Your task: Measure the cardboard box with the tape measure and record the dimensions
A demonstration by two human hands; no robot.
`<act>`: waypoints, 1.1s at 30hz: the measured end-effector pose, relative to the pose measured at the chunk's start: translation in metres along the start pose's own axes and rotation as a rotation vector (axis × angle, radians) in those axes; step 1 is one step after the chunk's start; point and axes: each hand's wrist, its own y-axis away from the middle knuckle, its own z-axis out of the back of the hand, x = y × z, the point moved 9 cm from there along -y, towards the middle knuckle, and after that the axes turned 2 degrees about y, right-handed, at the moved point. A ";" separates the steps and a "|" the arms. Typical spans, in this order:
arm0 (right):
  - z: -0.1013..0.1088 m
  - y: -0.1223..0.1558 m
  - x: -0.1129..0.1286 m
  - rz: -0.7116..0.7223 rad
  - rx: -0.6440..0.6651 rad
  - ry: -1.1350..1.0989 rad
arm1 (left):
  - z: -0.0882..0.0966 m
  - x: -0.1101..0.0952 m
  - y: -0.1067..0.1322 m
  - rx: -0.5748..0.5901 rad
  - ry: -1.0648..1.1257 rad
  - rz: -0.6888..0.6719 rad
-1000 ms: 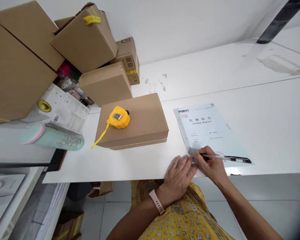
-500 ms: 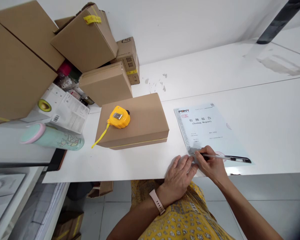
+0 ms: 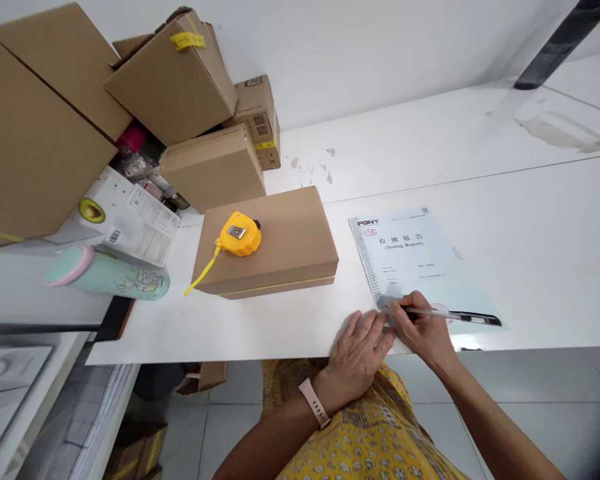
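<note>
My right hand is closed around a pen, its tip end at the lower left corner of a pale blue testing report booklet. The pen slants to the right, its dark cap end over the booklet's lower right part. My left hand lies flat on the table edge, fingers outstretched, thumb close to the right hand and the booklet's corner. A yellow tape measure rests on a closed cardboard box left of the booklet, with a bit of its tape pulled out.
Several cardboard boxes are stacked at the back left. A mint green bottle lies beside a white printed box, near a dark phone-like slab. A black post stands at the back right of the white table.
Both hands, the pen and the booklet hold almost the same place. Only a very slight shift of the whole view shows.
</note>
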 end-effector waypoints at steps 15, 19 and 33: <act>-0.002 0.003 -0.004 -0.016 0.013 -0.045 | 0.002 0.001 0.001 -0.020 0.039 0.004; 0.004 0.003 -0.005 -0.028 -0.056 -0.022 | 0.001 0.002 0.001 0.003 0.090 0.009; 0.009 -0.049 -0.039 0.345 0.029 0.597 | 0.182 0.118 0.035 -0.786 0.228 0.289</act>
